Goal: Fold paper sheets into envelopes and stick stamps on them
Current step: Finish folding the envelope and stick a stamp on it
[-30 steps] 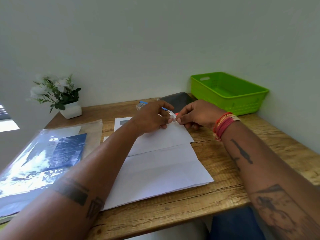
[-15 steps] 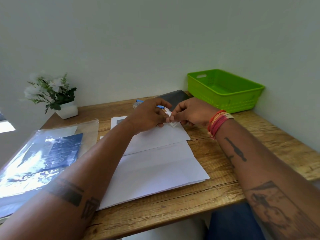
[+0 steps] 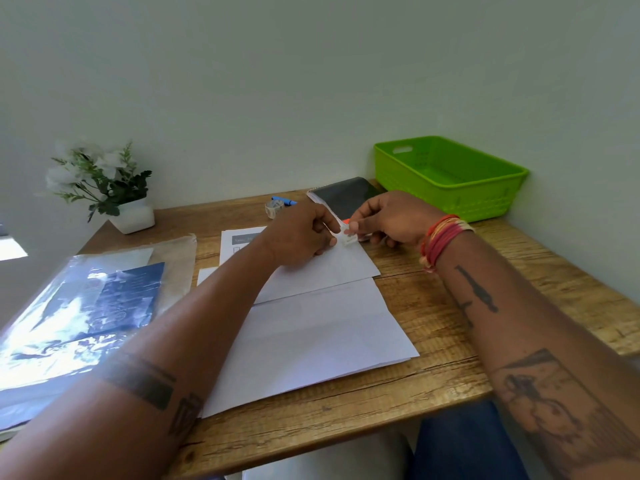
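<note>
On the table (image 3: pixel 450 341), the folded paper sheet (image 3: pixel 311 334) lies at the centre. A plastic folder (image 3: pixel 69 313) lies to its left, a potted plant (image 3: pixel 104 188) behind that. At the back right stands a basket (image 3: pixel 450 181), with a notebook (image 3: pixel 346 195) just left of it and a tape roll (image 3: pixel 274 207) further left.

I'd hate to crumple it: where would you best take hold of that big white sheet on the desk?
Take the white sheet by its near right corner, coming from the desk's front: that corner lies free, while both hands work at its far end.

printed sheet (image 3: pixel 242 241) with a dark header band, lettering too blurred to read
</note>
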A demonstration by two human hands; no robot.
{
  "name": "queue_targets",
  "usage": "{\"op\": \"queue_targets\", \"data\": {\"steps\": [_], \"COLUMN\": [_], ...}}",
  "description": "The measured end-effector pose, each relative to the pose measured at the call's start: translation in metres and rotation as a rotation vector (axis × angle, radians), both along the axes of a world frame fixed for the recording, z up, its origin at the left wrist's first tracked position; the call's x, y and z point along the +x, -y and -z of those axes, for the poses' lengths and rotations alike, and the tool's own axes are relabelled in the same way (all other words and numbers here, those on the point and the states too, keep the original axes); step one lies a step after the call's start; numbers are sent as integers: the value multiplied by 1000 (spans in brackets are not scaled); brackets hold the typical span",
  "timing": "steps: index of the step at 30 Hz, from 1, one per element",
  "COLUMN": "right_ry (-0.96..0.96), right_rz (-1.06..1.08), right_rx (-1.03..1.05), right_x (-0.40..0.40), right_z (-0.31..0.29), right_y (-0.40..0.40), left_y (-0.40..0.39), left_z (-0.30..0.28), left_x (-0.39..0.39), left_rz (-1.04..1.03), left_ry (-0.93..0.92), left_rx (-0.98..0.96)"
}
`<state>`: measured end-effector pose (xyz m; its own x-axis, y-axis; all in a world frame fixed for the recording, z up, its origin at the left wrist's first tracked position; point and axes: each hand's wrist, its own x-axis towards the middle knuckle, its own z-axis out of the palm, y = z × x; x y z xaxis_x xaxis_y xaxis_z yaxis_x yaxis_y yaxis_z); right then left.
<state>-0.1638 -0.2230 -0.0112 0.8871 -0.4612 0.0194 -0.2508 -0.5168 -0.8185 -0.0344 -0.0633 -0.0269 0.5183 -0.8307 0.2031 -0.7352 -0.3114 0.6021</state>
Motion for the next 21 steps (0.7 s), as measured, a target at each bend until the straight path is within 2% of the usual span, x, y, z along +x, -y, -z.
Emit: {"op": "queue_targets", "data": {"steps": [11,16,21], "right_ry": [-111,-163,-170], "right_rz": [69,120,116], "right_rx": [50,108,55], "right_x": [4,7,6], "right_z": [5,5,4], "right_y": [1,2,-2], "left_y": [7,9,8], "left_z": [4,5,7], "left_x": [-1,-1,-2], "left_rz": [-37,-80,-71], "left_ry": [76,-5,-46], "left_rx": [22,7,-19]}}
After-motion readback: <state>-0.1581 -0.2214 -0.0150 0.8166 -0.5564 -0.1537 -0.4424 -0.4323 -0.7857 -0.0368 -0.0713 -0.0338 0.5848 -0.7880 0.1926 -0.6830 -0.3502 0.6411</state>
